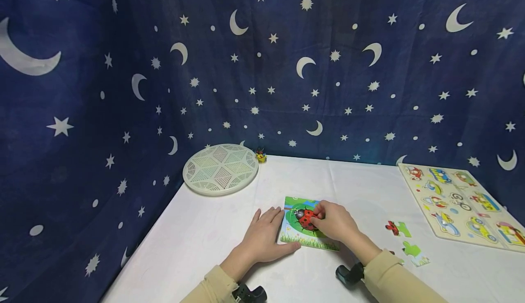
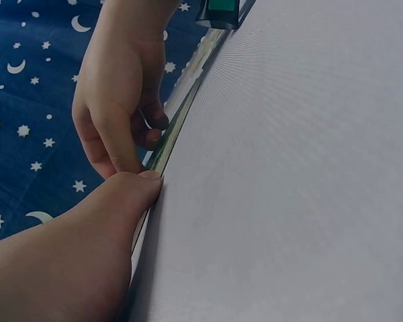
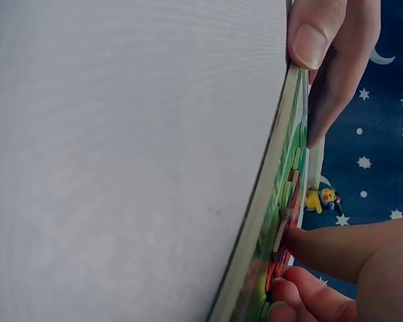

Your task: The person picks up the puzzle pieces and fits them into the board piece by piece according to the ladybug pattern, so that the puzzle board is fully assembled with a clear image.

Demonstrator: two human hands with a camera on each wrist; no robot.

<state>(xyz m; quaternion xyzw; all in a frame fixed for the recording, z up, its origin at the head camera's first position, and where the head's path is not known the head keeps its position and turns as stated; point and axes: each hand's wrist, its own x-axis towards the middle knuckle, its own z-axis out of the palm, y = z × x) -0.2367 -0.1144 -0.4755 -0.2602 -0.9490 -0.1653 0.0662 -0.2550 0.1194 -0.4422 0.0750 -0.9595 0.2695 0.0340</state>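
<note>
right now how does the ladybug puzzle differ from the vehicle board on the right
Size: the ladybug puzzle is clearly smaller than the vehicle board.
Picture: the ladybug puzzle shows one red ladybug in a green scene; the vehicle board has many separate vehicles on a pale ground.
Handling: the left hand and right hand touch the ladybug puzzle; neither touches the vehicle board.
Both lie flat on the white table.
</note>
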